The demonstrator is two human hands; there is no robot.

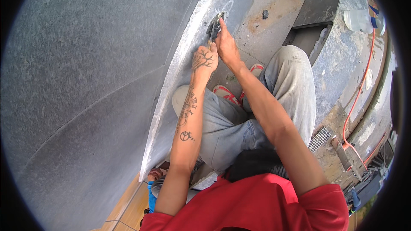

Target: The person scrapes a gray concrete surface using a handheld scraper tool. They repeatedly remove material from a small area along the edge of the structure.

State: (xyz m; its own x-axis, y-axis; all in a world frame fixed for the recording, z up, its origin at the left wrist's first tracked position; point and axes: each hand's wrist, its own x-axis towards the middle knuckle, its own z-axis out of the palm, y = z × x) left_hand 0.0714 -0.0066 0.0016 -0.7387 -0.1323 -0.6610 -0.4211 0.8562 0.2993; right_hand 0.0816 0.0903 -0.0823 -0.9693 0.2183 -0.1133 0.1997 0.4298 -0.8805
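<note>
My left hand (205,57), with a tattooed forearm, is closed around the handle end of a thin metal-shafted tool (212,34). Its exact kind does not show, as my fist covers most of the handle. The shaft points away from me toward a dark, ragged hole (212,26) in the pale side face of a large grey slab. Close beside it, my right hand (227,47) stretches its index finger along to the hole's edge. Its other fingers are curled in, and what they grip, if anything, is hidden.
The big grey curved surface (94,68) fills the left side, edged by a rough whitish strip (175,70). A dark chunk (265,14) lies on the dusty floor. To the right are a clear plastic bottle (357,20), an orange cord (359,92) and a perforated metal piece (320,139).
</note>
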